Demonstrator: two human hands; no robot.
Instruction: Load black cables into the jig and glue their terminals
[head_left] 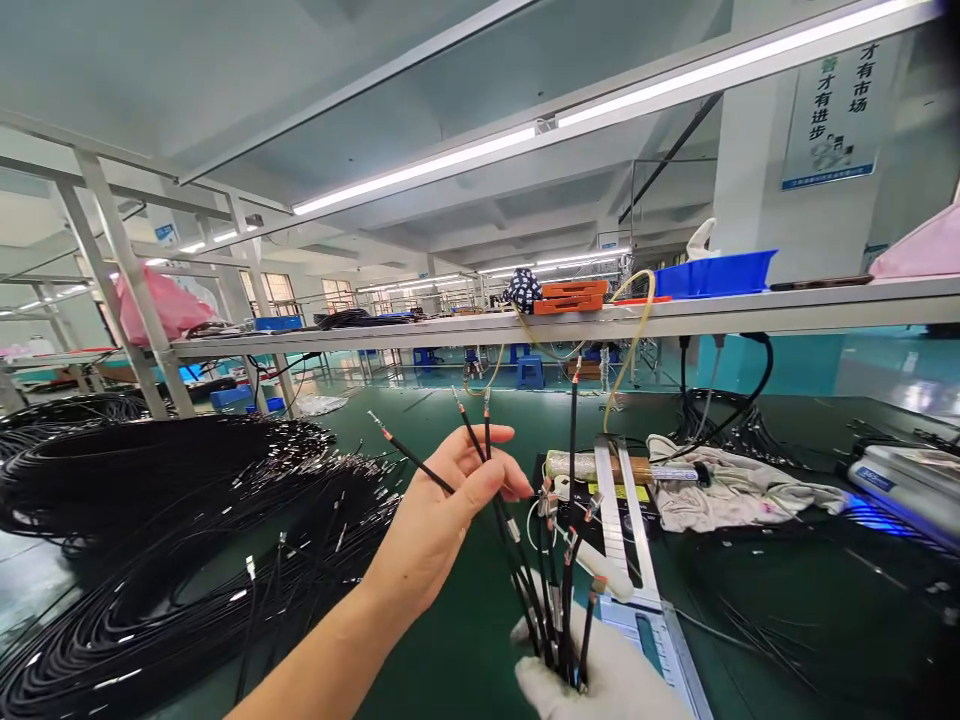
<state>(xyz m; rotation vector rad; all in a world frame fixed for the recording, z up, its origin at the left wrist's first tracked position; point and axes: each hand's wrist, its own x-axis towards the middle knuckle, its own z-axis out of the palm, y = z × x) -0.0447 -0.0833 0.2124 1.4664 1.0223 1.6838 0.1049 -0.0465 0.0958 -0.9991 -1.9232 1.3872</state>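
My bare left hand (442, 510) is raised over the green bench, its thumb and fingers pinched on thin black cables (480, 435) with stripped red-and-metal tips pointing up. My right hand (600, 680), in a white glove, is at the bottom edge, closed around the lower end of a bundle of these black cables (559, 600). Several cable ends fan upward out of the glove, some with small metal sleeves. One tall cable (573, 430) stands almost upright.
Large coils of black cable (150, 530) cover the left of the bench. A metal ruler jig (626, 540), a wooden-handled tool (622, 468) and a white cloth (742, 490) lie right of the hands. A shelf (600, 320) above carries blue and orange bins.
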